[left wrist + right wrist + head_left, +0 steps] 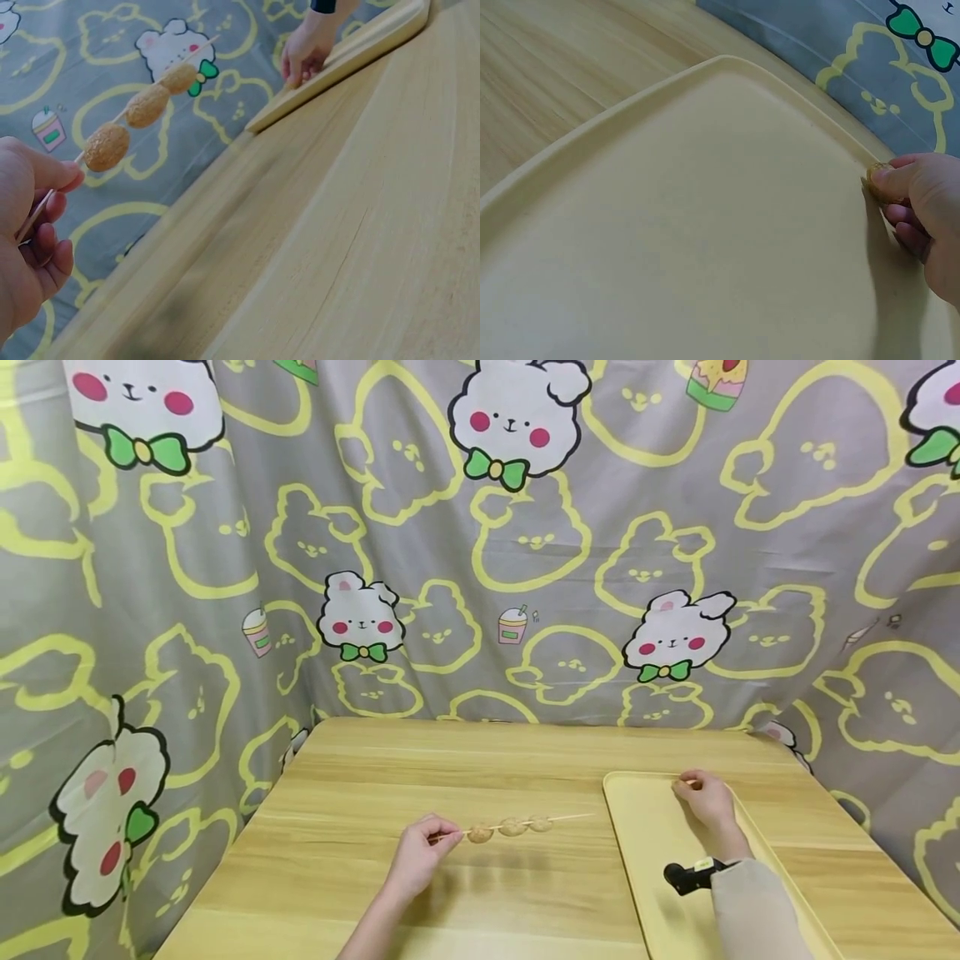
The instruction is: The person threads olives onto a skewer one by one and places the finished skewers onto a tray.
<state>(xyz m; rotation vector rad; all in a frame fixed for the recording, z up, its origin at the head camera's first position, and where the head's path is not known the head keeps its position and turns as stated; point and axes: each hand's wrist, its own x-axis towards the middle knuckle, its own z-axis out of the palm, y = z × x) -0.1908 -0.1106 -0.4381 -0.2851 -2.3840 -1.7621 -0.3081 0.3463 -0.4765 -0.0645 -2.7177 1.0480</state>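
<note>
My left hand (422, 857) pinches one end of a thin wooden skewer (573, 817), held above the table. Three round brown balls (148, 106) are threaded along it, and its bare tip points right. In the left wrist view the left hand (30, 225) has thumb and fingers curled round the stick. Over the far end of the yellow tray (682, 195), my right hand (934, 214) pinches a brown ball (881, 182) between thumb and fingers, close to the tray's rim. The head view shows the right hand (708, 806) partly covering that ball.
The wooden table (360, 777) extends under both hands, with the tray along its right part. A grey patterned curtain (450, 552) hangs behind the table and at its sides. A black strap device (693, 877) sits on the right wrist.
</note>
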